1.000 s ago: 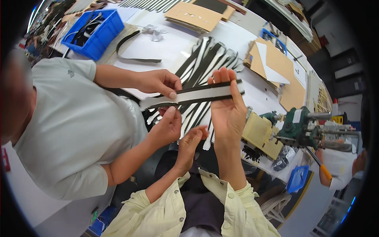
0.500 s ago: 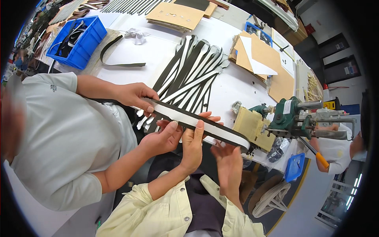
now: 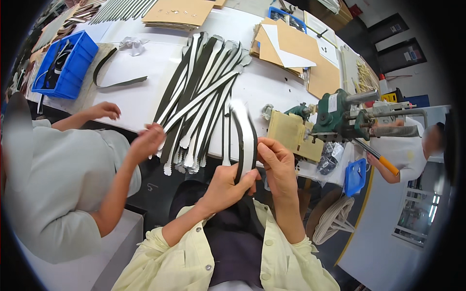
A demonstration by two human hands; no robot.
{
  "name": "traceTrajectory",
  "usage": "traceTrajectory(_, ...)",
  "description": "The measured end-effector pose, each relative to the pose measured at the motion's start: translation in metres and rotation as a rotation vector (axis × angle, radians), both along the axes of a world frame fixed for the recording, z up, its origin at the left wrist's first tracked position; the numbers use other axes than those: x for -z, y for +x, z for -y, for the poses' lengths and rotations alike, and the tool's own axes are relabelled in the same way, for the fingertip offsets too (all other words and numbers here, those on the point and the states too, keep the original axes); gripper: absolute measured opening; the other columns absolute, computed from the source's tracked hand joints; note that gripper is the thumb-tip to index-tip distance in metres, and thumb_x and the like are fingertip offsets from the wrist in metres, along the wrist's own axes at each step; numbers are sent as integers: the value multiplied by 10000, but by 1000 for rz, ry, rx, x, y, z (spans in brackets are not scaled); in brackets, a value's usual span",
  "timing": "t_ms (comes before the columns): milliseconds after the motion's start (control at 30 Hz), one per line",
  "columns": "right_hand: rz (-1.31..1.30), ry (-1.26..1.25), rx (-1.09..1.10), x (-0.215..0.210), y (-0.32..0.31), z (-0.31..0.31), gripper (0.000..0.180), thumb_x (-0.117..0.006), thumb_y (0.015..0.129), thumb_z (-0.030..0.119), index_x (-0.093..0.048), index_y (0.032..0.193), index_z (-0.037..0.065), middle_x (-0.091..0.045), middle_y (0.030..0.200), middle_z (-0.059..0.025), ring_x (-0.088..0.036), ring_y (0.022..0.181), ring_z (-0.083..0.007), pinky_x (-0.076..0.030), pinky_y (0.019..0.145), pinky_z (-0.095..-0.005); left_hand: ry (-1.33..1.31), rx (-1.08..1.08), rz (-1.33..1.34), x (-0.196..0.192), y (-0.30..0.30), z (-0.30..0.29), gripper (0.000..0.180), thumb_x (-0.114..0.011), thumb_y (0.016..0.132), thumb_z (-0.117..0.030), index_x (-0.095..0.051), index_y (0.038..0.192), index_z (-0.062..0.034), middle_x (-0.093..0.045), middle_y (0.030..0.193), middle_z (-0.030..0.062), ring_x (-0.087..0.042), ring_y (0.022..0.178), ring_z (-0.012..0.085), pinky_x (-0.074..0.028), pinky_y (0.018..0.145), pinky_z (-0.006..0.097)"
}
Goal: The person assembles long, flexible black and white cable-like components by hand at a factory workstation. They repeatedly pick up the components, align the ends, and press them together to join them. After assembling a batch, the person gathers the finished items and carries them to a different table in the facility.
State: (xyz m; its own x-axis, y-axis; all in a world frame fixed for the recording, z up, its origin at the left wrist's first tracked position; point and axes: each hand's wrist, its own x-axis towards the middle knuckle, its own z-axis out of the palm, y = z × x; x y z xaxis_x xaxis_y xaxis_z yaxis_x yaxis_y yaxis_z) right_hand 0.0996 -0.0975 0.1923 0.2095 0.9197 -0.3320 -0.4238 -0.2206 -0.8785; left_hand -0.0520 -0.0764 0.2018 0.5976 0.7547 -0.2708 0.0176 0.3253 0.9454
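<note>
My left hand [image 3: 227, 188] is closed round the lower part of a black-edged white strap [image 3: 248, 141], thumb lying across its face. The strap stands up in front of me, its upper end curved to the left and slightly blurred. At its right edge my right hand [image 3: 279, 167] pinches it with bent fingers. Beyond the strap lies a heap of similar black and white straps [image 3: 204, 87] with ragged silvery ends. A co-worker's hand [image 3: 145, 143] hovers by the left side of that heap, apart from my strap.
A green hand press [image 3: 335, 116] with an orange-handled lever [image 3: 388, 165] stands at the table's right edge. Cardboard sheets [image 3: 318, 70] lie behind it. A blue bin [image 3: 68, 65] of straps sits far left, near a curved dark strap [image 3: 104, 82]. Coiled white cord [image 3: 332, 220] is low on the right.
The co-worker has let go of the strap and drawn back left. I now hold it alone, turned from slanting sideways to upright. The whole view has shifted, with the table things moving left.
</note>
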Motion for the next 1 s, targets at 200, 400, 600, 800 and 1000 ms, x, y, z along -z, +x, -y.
traceTrajectory(200, -77, -2, 72, -2, -10, 9, 173, -646, 894, 113, -634, 1021, -4, -670, 934, -44, -605, 821, -72, -472, 740, -224, 53, -254, -29, 13, 0, 5, 152, -582, 926, -138, -644, 959, -3, -637, 808, 27, -576, 713, 73, -463, 614, 238)
traceTrajectory(400, 44, 7, 82, -6, -15, 26, 213, -644, 894, 93, -622, 1059, -39, -668, 943, -68, -610, 841, -88, -491, 780, -236, -293, -344, 172, 22, -7, 4, 173, -637, 906, -140, -631, 1023, -12, -639, 925, 33, -593, 805, 96, -493, 691, 258)
traceTrajectory(600, 32, -14, 111, -8, -11, 38, 190, -635, 896, 82, -616, 1036, -45, -671, 884, -79, -624, 776, -97, -505, 724, -235, -514, -236, 347, 29, -3, 6, 132, -651, 891, -130, -614, 956, -20, -647, 927, 52, -601, 789, 108, -503, 664, 269)
traceTrajectory(800, 64, -8, 130, -11, -9, 41, 148, -632, 896, 74, -613, 987, -41, -669, 851, -79, -624, 742, -94, -501, 688, -227, -437, -210, 304, 32, -2, 8, 109, -648, 887, -110, -620, 886, -5, -635, 862, 55, -604, 699, 120, -501, 646, 274)
traceTrajectory(1000, 329, -29, 131, -7, -16, 39, 124, -634, 887, 76, -625, 962, -22, -669, 831, -50, -621, 728, -75, -483, 660, -217, -296, -272, 111, 22, 0, 5, 100, -643, 874, -71, -650, 871, 29, -609, 781, 44, -596, 690, 122, -481, 661, 257)
